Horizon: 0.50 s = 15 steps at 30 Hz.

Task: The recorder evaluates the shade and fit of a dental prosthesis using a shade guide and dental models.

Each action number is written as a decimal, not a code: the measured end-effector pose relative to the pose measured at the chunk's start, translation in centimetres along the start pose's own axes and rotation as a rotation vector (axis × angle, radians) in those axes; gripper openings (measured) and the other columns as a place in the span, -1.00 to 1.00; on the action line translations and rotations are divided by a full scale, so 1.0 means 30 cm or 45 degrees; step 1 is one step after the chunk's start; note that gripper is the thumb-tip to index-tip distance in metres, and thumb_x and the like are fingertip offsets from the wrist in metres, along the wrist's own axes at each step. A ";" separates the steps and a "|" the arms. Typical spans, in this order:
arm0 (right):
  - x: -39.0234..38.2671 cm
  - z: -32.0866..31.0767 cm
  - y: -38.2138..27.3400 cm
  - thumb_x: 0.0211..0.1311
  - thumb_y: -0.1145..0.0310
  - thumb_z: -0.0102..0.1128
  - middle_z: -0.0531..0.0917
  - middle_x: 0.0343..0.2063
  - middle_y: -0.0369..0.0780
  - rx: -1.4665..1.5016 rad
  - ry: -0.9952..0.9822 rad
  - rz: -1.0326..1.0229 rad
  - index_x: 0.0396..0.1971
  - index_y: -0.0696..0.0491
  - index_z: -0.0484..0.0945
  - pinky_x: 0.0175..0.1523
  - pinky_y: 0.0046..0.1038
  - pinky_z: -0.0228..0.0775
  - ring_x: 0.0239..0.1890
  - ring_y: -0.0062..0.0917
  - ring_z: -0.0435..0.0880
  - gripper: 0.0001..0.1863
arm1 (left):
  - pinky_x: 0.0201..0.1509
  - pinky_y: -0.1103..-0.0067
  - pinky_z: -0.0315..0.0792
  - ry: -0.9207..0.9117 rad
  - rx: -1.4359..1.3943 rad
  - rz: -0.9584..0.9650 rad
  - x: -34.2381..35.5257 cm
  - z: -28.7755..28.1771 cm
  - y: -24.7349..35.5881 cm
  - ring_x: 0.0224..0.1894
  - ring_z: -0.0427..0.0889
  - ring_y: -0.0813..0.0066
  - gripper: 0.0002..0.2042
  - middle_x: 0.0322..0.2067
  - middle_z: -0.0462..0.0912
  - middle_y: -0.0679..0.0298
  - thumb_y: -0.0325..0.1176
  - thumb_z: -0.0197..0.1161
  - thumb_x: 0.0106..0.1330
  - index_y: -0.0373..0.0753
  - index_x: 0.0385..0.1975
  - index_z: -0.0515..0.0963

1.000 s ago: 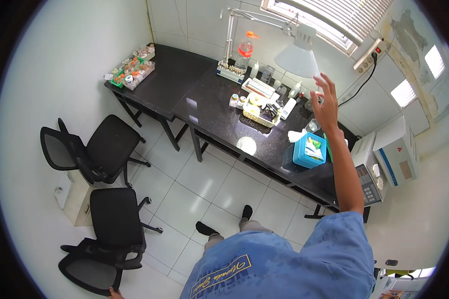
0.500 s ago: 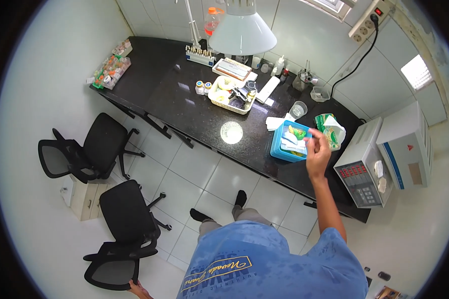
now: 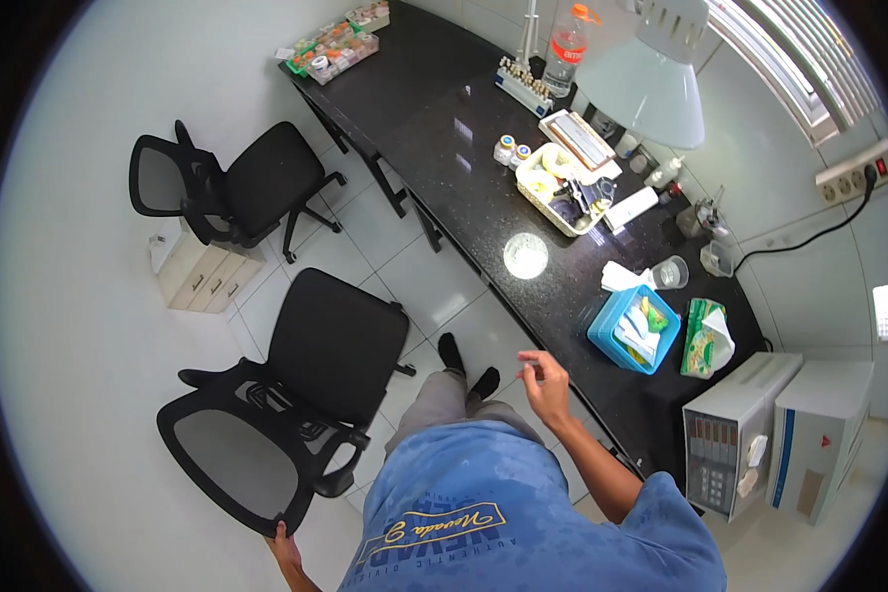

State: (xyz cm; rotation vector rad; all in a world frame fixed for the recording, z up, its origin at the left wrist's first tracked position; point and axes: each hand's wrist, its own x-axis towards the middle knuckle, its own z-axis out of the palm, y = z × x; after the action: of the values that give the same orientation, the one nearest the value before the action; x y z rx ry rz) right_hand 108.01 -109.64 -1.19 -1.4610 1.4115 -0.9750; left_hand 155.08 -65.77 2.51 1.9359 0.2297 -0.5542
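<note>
My left hand [image 3: 284, 546] grips the top edge of the mesh backrest of a black office chair [image 3: 229, 459], down at the lower left. My right hand [image 3: 546, 388] hangs in front of my body, just off the front edge of the black desk [image 3: 553, 331]. Its thumb and fingers are pinched together, with a tiny reddish speck at the tips that is too small to name. On the desk beyond it stands a light blue plastic basket [image 3: 612, 347] holding white and yellow-green packets.
A second black chair [image 3: 271, 178] and a small drawer cabinet [image 3: 207, 276] stand at the left. A cream tray of tools [image 3: 548, 212], a tissue pack [image 3: 701, 340] and a desk lamp [image 3: 651, 89] occupy the desk. A grey machine [image 3: 730, 444] sits at its right end.
My right hand has come away from the blue basket, back toward my body. The view has turned, and the chair at my left hand now appears nearer and larger.
</note>
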 end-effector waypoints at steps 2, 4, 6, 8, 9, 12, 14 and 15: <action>0.007 0.028 0.034 0.28 0.59 0.08 0.67 -0.21 -0.10 -0.001 -0.128 0.091 -0.16 0.21 0.59 -0.30 -0.51 0.57 -0.39 -0.47 0.75 -0.82 | 0.37 0.26 0.28 -0.124 -0.031 -0.013 0.003 -0.117 -0.058 0.24 0.43 0.21 -0.34 0.23 0.39 0.12 -0.64 0.16 0.25 -0.24 0.39 0.14; 0.009 0.031 0.053 0.30 0.56 0.08 0.68 -0.23 -0.11 -0.046 -0.148 0.116 -0.15 0.21 0.59 -0.29 -0.50 0.57 -0.39 -0.46 0.75 -0.82 | 0.34 0.28 0.33 -0.313 0.114 -0.024 -0.051 -0.123 -0.032 0.26 0.44 0.08 -0.33 0.26 0.39 0.04 -0.44 0.23 0.29 -0.31 0.39 0.11; 0.002 0.023 0.090 0.31 0.54 0.07 0.69 -0.26 -0.12 -0.115 -0.208 0.193 -0.14 0.20 0.60 -0.28 -0.49 0.57 -0.38 -0.46 0.74 -0.81 | 0.12 0.23 0.45 -0.308 0.194 -0.164 -0.096 -0.079 0.128 0.04 0.55 0.18 -0.47 -0.02 0.60 0.08 -0.13 0.30 0.34 -0.36 0.17 0.38; -0.014 0.010 0.112 0.32 0.49 0.07 0.72 -0.29 -0.10 -0.120 -0.204 0.241 -0.13 0.17 0.61 -0.24 -0.42 0.57 -0.38 -0.41 0.75 -0.80 | 0.11 0.23 0.43 -0.337 0.231 -0.262 0.004 -0.067 0.231 0.06 0.56 0.21 -0.45 -0.01 0.61 0.11 0.01 0.28 0.33 -0.29 0.13 0.43; -0.031 0.002 0.139 0.31 0.46 0.09 0.72 -0.28 -0.09 -0.171 -0.249 0.308 -0.13 0.15 0.62 -0.21 -0.39 0.57 -0.36 -0.38 0.75 -0.79 | 0.11 0.21 0.42 -0.311 0.400 -0.179 0.048 -0.018 0.281 0.06 0.57 0.25 -0.48 -0.03 0.63 0.15 0.02 0.27 0.34 -0.23 0.12 0.45; -0.038 0.013 0.184 0.27 0.35 0.16 0.74 -0.26 -0.07 -0.258 -0.360 0.504 -0.12 0.09 0.64 -0.11 -0.32 0.56 -0.28 -0.29 0.74 -0.76 | -0.25 0.23 0.57 -0.102 0.630 0.333 0.392 -0.001 0.241 -0.30 0.70 0.09 -0.31 -0.29 0.66 -0.04 0.14 0.26 0.29 -0.47 0.06 0.40; -0.070 0.000 0.263 0.27 0.27 0.18 0.74 -0.28 -0.09 -0.290 -0.353 0.567 -0.12 0.09 0.64 -0.11 -0.32 0.56 -0.24 -0.32 0.75 -0.72 | -0.37 0.25 0.59 0.613 1.493 0.829 0.362 0.243 0.329 -0.41 0.69 -0.06 -0.16 -0.36 0.64 -0.18 0.27 0.22 0.24 -0.58 0.05 0.34; -0.077 -0.004 0.280 0.27 0.27 0.18 0.74 -0.28 -0.09 -0.298 -0.310 0.575 -0.12 0.09 0.64 -0.11 -0.32 0.56 -0.24 -0.32 0.75 -0.72 | -0.27 0.22 0.60 0.700 1.686 0.606 0.261 0.393 0.432 -0.30 0.68 -0.13 -0.09 -0.35 0.63 -0.24 0.35 0.16 0.22 -0.61 0.05 0.31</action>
State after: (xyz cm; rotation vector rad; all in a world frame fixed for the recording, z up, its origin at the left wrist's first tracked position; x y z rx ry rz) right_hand 105.03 -107.27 -9.01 -1.2890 1.6134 -0.3481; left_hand 163.89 -82.59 5.39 3.2587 -0.3715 0.2972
